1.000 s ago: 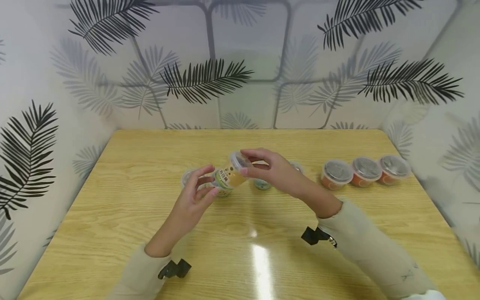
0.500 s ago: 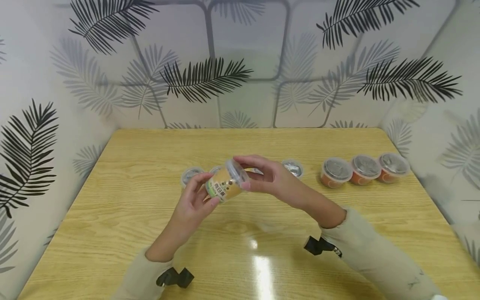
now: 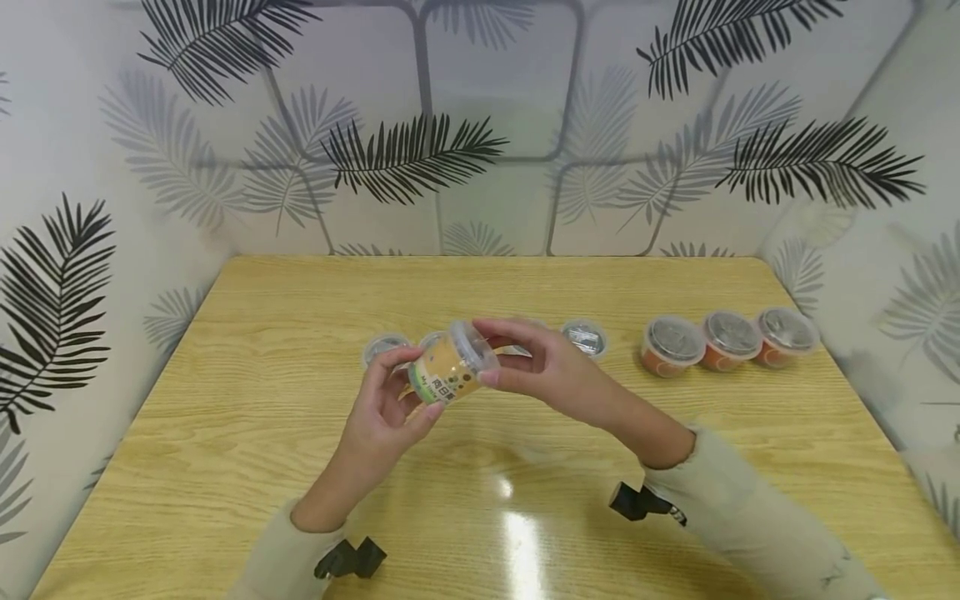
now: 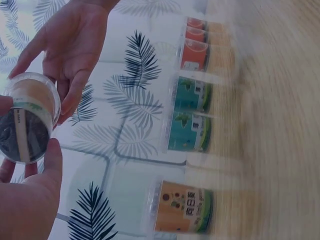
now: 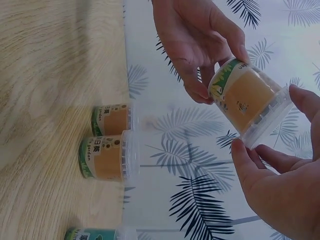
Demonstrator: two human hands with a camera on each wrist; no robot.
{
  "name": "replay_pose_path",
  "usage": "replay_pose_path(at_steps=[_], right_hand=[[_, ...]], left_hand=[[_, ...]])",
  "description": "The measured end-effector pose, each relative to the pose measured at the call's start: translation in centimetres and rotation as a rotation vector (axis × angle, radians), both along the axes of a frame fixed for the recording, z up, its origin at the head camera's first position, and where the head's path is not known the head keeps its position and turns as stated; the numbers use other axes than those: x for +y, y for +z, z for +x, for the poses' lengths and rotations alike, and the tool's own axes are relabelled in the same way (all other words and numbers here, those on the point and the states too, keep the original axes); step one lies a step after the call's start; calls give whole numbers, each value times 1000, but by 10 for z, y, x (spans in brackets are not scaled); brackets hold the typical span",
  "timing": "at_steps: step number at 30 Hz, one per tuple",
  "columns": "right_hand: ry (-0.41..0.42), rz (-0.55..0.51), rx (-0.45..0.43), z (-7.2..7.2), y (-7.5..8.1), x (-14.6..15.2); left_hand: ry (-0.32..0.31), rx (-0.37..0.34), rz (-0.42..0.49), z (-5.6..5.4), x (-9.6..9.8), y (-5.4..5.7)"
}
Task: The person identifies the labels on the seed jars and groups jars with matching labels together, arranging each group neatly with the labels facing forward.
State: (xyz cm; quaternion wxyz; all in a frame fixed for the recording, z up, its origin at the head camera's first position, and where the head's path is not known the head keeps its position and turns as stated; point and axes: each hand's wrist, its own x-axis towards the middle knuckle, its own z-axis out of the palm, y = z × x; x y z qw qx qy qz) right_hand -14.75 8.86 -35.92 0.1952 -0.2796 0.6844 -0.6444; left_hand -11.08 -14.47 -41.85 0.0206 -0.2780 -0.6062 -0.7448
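Observation:
A lidded plastic cup [image 3: 448, 367] with an orange-yellow label and a green band is held tilted above the table. Its clear lid [image 5: 270, 120] points up and to the right. My left hand [image 3: 384, 412] holds the cup by its base end, fingers on one side and thumb on the other. The right hand [image 3: 555, 362] grips the lid's rim between thumb and fingers. Seen from the left wrist, the cup's dark base [image 4: 22, 135] faces the camera. Behind the hands stand two similar orange cups [image 5: 102, 157], partly hidden in the head view.
Two teal-labelled cups [image 4: 187, 131] stand behind the right hand, one mostly covered by it in the head view. Three red-orange cups [image 3: 672, 346] form a row farther right on the wooden table [image 3: 247, 417]. A leaf-patterned wall [image 3: 480, 192] borders the table's back.
Over the last second the cup has come slightly down and left, and the left fingers have closed around its base. Since half a second ago, it has turned a little between the hands.

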Motion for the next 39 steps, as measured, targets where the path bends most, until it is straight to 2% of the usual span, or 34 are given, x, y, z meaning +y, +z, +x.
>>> replay_pose_path(at_steps=[2, 4, 9, 12, 15, 19, 22, 31, 35, 39], right_hand=[[-24, -9, 17, 1, -1, -1], [-53, 1, 62, 0, -3, -2], [-131, 115, 196, 8, 5, -8], [-143, 177, 263, 16, 12, -11], [-137, 217, 345, 16, 3, -14], [-122, 277, 464, 13, -13, -16], [-106, 285, 534, 12, -19, -15], [-92, 290, 601, 12, -22, -14], [-70, 246, 582, 12, -23, -14], [-46, 176, 465, 13, -21, -17]], left_hand=[[8, 15, -57, -1, -2, 0], [46, 38, -164, -1, -4, 1], [142, 145, -386, -2, -12, 9], [138, 195, -437, -2, -14, 15], [122, 225, -486, -2, -13, 17], [99, 215, -506, -3, -11, 16], [85, 196, -513, -3, -10, 15], [6, 155, -511, -3, -12, 13], [24, 151, -503, -4, -12, 10], [80, 145, -481, -3, -12, 9]])
